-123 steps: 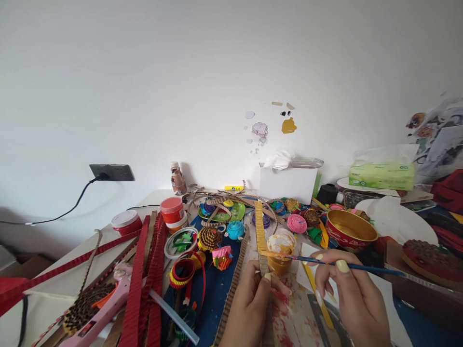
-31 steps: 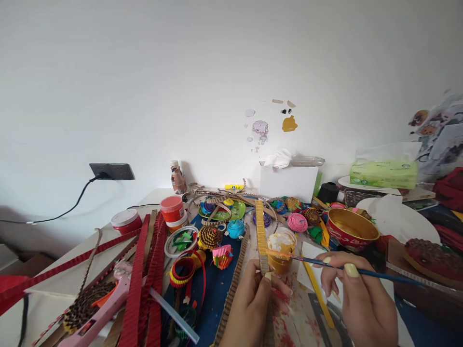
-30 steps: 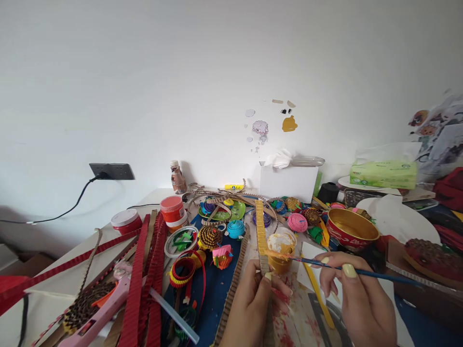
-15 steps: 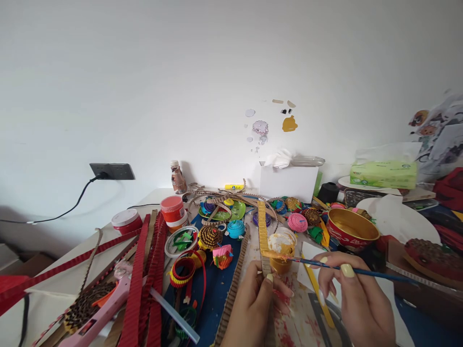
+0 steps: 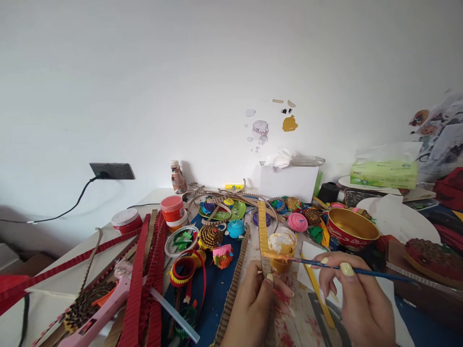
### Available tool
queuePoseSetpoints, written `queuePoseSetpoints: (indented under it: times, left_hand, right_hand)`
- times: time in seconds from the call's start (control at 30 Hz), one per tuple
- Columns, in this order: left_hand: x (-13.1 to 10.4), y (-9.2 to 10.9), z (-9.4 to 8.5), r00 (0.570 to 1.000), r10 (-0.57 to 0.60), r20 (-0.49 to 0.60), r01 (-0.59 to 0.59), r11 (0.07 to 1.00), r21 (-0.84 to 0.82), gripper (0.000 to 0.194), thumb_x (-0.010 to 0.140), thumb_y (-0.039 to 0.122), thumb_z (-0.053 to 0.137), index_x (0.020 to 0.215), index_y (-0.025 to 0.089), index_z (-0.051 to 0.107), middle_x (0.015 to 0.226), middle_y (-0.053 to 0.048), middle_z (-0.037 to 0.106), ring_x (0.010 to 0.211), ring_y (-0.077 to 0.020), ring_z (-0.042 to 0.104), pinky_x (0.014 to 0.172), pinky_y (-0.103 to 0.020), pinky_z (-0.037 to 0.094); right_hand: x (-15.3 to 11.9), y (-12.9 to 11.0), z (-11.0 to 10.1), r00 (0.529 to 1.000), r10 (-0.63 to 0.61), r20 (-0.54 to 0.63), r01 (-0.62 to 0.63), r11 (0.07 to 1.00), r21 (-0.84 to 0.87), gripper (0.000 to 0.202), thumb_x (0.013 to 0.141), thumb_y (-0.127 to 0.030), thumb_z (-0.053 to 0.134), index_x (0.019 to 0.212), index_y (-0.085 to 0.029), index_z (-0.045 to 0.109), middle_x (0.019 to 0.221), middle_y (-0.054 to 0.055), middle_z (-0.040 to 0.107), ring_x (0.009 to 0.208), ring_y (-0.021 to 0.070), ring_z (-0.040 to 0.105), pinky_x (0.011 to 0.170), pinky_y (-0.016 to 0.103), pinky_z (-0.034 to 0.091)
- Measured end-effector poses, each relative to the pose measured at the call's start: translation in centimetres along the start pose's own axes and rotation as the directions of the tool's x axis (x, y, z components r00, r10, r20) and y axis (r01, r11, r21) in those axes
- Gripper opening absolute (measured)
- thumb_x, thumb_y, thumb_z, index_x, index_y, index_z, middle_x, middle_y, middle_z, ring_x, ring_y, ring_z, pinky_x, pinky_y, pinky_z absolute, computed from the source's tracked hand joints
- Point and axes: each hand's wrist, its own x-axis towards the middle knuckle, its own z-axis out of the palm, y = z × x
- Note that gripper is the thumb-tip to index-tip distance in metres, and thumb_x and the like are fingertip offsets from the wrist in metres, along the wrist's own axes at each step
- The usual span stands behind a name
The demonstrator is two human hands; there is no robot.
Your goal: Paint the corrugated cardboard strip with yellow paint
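My left hand (image 5: 255,299) pinches a strip of corrugated cardboard (image 5: 263,226) that stands up from the fingers. Its upper part is coated yellow; the lower part is bare brown. In my right hand (image 5: 361,294) is a paintbrush (image 5: 321,263) with a blue handle, held almost level. The bristle end carries yellow-orange paint and touches the strip just above my left fingers. Right behind the brush tip sits a small paint tub (image 5: 282,243), its inside smeared white and yellow.
Red corrugated strips (image 5: 132,284) and a pink glue gun (image 5: 112,308) lie to the left. Several coiled paper ornaments, such as a blue one (image 5: 236,229) and a pink one (image 5: 297,222), crowd the middle. A red-gold bowl (image 5: 352,229) stands at right, before a tissue pack (image 5: 384,173).
Almost nothing differs. The brush and my right hand have shifted very slightly, with the bristles still against the strip.
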Motion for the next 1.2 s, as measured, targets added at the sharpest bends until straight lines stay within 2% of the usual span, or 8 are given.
queuePoseSetpoints:
  times: [0.13, 0.23, 0.4, 0.63, 0.87, 1.07, 1.2]
  left_hand:
    - [0.17, -0.25, -0.04, 1.000, 0.013, -0.012, -0.013, 1.000, 0.022, 0.018, 0.081, 0.038, 0.050, 0.083, 0.021, 0.044, 0.068, -0.001, 0.068, 0.046, -0.0112, 0.055, 0.052, -0.026, 0.041]
    - [0.20, -0.29, -0.05, 1.000, 0.013, -0.011, -0.013, 0.999, 0.029, 0.017, 0.081, 0.036, 0.049, 0.083, 0.021, 0.044, 0.068, -0.001, 0.068, 0.045, -0.0114, 0.056, 0.051, -0.025, 0.041]
    - [0.21, -0.39, -0.05, 1.000, 0.031, -0.003, -0.031, 0.999, 0.022, 0.014, 0.082, 0.034, 0.048, 0.083, 0.021, 0.043, 0.068, -0.001, 0.068, 0.045, -0.0108, 0.056, 0.053, -0.026, 0.043]
    - [0.16, -0.46, -0.10, 1.000, 0.025, -0.007, -0.025, 0.999, 0.021, 0.016, 0.082, 0.036, 0.049, 0.083, 0.021, 0.043, 0.070, -0.002, 0.069, 0.046, -0.0108, 0.056, 0.052, -0.025, 0.042]
    - [0.16, -0.26, 0.07, 0.999, 0.024, -0.021, -0.023, 0.999, 0.032, 0.020, 0.081, 0.038, 0.051, 0.083, 0.020, 0.044, 0.065, 0.000, 0.068, 0.044, -0.0103, 0.057, 0.048, -0.022, 0.038]
    - [0.17, -0.39, -0.03, 0.999, 0.021, -0.024, -0.021, 1.000, 0.013, 0.018, 0.082, 0.037, 0.051, 0.083, 0.020, 0.043, 0.068, -0.002, 0.070, 0.044, -0.0098, 0.057, 0.051, -0.023, 0.043]
    - [0.18, -0.42, -0.11, 0.999, 0.025, -0.020, -0.025, 1.000, 0.016, 0.018, 0.081, 0.037, 0.051, 0.083, 0.020, 0.044, 0.069, -0.002, 0.070, 0.045, -0.0102, 0.057, 0.051, -0.023, 0.043]
  right_hand:
    - [-0.05, 0.06, -0.05, 1.000, 0.000, -0.028, 0.001, 0.999, 0.035, 0.023, 0.095, -0.024, 0.035, 0.088, -0.022, 0.056, 0.054, -0.004, 0.052, 0.046, 0.0092, 0.050, 0.052, 0.024, 0.043]
    - [-0.09, 0.04, -0.03, 1.000, 0.015, 0.019, -0.016, 0.999, 0.038, 0.023, 0.095, -0.025, 0.034, 0.091, -0.023, 0.056, 0.054, -0.004, 0.051, 0.047, 0.0100, 0.051, 0.048, 0.023, 0.041]
    - [-0.15, 0.19, -0.09, 0.996, -0.005, 0.086, 0.004, 1.000, 0.005, 0.022, 0.095, -0.023, 0.034, 0.094, -0.024, 0.056, 0.057, -0.004, 0.052, 0.049, 0.0095, 0.051, 0.054, 0.025, 0.045]
    - [-0.15, 0.11, -0.23, 0.999, -0.045, -0.027, 0.045, 0.999, -0.001, 0.022, 0.095, -0.021, 0.033, 0.089, -0.023, 0.055, 0.052, -0.006, 0.050, 0.052, 0.0098, 0.051, 0.073, 0.029, 0.045]
    - [-0.02, 0.30, -0.14, 0.992, -0.047, 0.114, 0.048, 0.999, -0.006, 0.022, 0.095, -0.021, 0.033, 0.094, -0.023, 0.054, 0.055, -0.005, 0.050, 0.047, 0.0085, 0.051, 0.054, 0.024, 0.045]
    - [-0.06, 0.34, 0.00, 0.999, -0.025, -0.031, 0.024, 0.999, -0.041, 0.021, 0.095, -0.023, 0.034, 0.088, -0.022, 0.054, 0.052, -0.006, 0.050, 0.048, 0.0082, 0.050, 0.061, 0.024, 0.046]
    - [0.06, 0.25, 0.10, 0.998, -0.050, -0.032, 0.050, 0.999, -0.014, 0.021, 0.095, -0.022, 0.034, 0.090, -0.022, 0.054, 0.052, -0.006, 0.050, 0.050, 0.0083, 0.050, 0.071, 0.027, 0.047]
